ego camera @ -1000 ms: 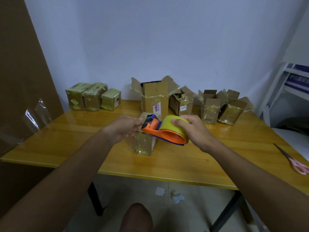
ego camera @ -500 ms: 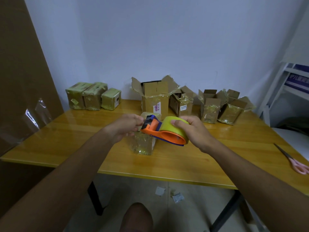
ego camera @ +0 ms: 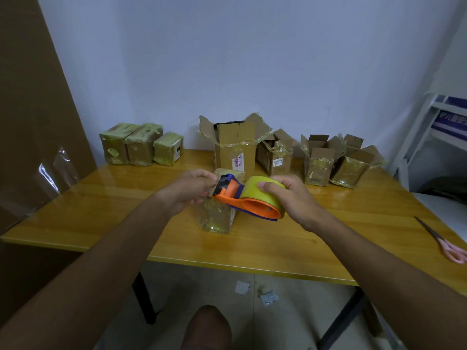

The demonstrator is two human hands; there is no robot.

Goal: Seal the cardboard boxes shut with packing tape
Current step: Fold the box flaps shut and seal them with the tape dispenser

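A small tape-wrapped cardboard box [ego camera: 214,218] stands upright near the middle of the yellow wooden table [ego camera: 252,246]. Over its top I hold an orange and blue tape dispenser [ego camera: 249,202] with a yellow roll. My right hand [ego camera: 288,198] grips the roll end of the dispenser. My left hand [ego camera: 188,189] has its fingers curled at the dispenser's front end, above the box's top left; whether they pinch the tape end or the box top is hidden.
Three sealed taped boxes [ego camera: 141,145] sit at the back left. Several open-flapped boxes [ego camera: 290,152] line the back centre and right. Pink-handled scissors [ego camera: 444,242] lie near the right edge. A white rack [ego camera: 434,127] stands to the right. Paper scraps [ego camera: 255,293] lie on the floor.
My left hand has drawn in a little closer to the dispenser's front end. The dispenser, box and right hand stay nearly still.
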